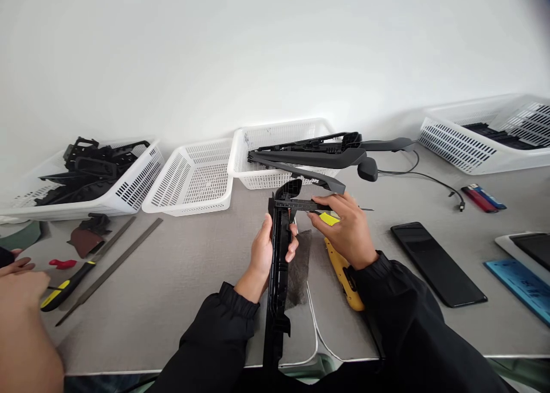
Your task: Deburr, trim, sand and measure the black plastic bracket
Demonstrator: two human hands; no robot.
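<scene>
Two hands busy: one on the part, one on the gauge.
Far left: another person's hand point(21, 275), next to a black-and-yellow tool handle point(69, 287), well apart from mine.
Steel file point(116, 267): lies slantwise on the table, between that hand and my left, not touching mine.
Left hand point(259, 256): gripping the part, thumb along its left side, fingers curled round the right.
Long black plastic trim part point(280, 267): in front of me; long axis runs from my body toward the baskets, far end leaning slightly right.
Sliding caliper point(304, 205): beam lies sideways, roughly square across that axis, near the far end. Jaws sit about the part; can't tell if both faces touch.
Right hand point(349, 230): thumb and fingers pinching the caliper. Part is just left of these fingertips; left hand is nearer, touching it directly.
Yellow-bodied tool point(344, 272): on the table, under my right wrist.
Far right: black smartphone point(438, 264), lying flat, apart from my hand.
</scene>
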